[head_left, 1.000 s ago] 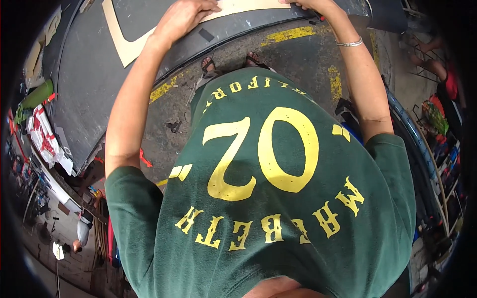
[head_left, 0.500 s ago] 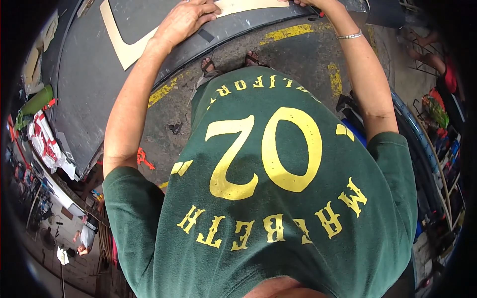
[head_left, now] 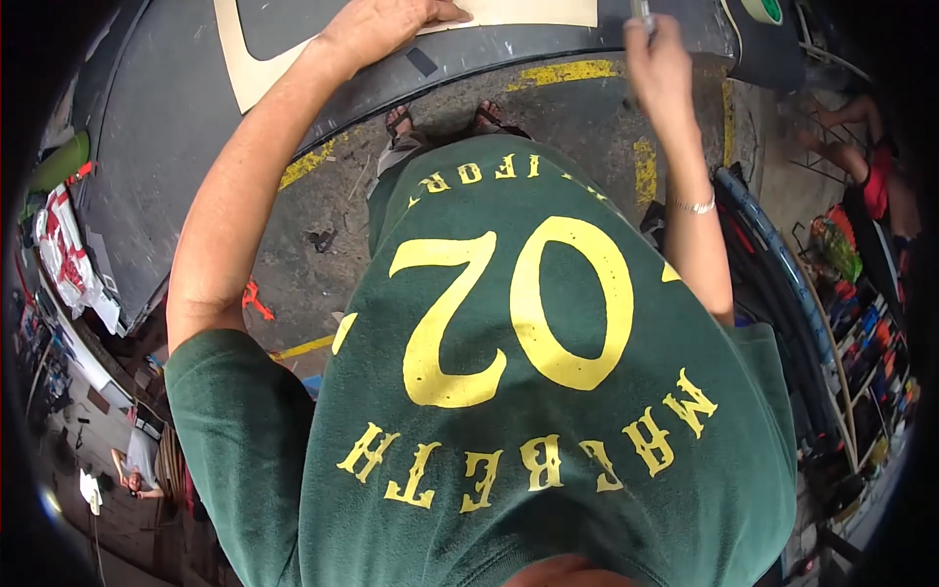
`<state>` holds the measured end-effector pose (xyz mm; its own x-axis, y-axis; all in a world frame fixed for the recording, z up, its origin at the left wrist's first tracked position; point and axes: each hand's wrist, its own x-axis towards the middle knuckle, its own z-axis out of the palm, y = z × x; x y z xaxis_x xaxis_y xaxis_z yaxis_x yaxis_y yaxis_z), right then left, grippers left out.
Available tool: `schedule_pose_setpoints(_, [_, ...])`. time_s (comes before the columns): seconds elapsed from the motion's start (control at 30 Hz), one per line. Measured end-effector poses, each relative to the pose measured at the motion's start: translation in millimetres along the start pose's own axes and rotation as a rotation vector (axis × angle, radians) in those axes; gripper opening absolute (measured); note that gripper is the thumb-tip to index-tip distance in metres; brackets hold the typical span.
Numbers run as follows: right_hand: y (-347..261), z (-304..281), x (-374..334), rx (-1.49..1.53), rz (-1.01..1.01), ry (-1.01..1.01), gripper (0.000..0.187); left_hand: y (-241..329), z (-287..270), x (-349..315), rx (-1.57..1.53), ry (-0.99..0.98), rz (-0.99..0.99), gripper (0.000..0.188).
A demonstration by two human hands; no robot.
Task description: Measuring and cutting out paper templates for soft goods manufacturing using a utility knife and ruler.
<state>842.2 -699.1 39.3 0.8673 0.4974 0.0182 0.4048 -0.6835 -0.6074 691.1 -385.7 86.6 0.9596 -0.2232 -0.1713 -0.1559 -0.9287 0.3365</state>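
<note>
A cream, flat sheet with a curved cut-out [head_left: 250, 80] lies on the dark grey work table [head_left: 166, 166] at the top of the view. My left hand [head_left: 386, 27] rests on this sheet, fingers stretched across its near strip. Just past the sheet's right end, my right hand [head_left: 661, 61] is raised at the table's near edge, smeared by motion. Its fingers are closed around a slim silver-grey tool [head_left: 642, 12], upright and partly cut off by the frame; its exact kind is unclear.
A small dark strip [head_left: 422, 63] lies on the table near its front edge. A green-cored roll of tape [head_left: 763, 10] sits at the upper right. Yellow lines [head_left: 567, 72] mark the floor. Long tubes [head_left: 782, 264] lie at my right, and another person's legs [head_left: 846, 137] show beyond.
My right hand has left the sheet's right end and come nearer and to the right, with the slim tool now showing in it. My left hand stays on the sheet.
</note>
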Motion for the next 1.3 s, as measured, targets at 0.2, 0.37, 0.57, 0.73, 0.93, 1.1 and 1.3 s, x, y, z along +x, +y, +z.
schedule_pose_setpoints(0.2, [-80, 54, -37, -0.017, -0.322, -0.293, 0.038, 4, 7, -10, 0.075, 0.037, 0.103, 0.030])
schedule_pose_setpoints(0.37, [-98, 47, -27, -0.100, -0.249, -0.495, 0.026, 3, 7, -15, 0.082, 0.036, 0.047, 0.029])
schedule_pose_setpoints(0.57, [-104, 48, -11, -0.089, -0.289, -0.537, 0.023, -5, 6, -13, 0.066, 0.046, 0.016, 0.029])
schedule_pose_setpoints(0.73, [-133, 46, 17, -0.112, -0.280, -0.577, 0.022, -35, -15, -14, 0.051, 0.073, 0.014, 0.029])
schedule_pose_setpoints(0.93, [-132, 46, 14, 0.102, -0.496, -0.384, 0.024, -38, -20, -13, 0.035, 0.063, 0.004, 0.031])
schedule_pose_setpoints(1.1, [-143, 46, 20, -0.037, -0.404, -0.487, 0.026, -40, -23, -15, 0.068, 0.064, 0.005, 0.029])
schedule_pose_setpoints(1.3, [-137, 55, 34, -0.173, -0.239, -0.682, 0.034, -34, -36, -10, -0.034, 0.099, -0.072, 0.020])
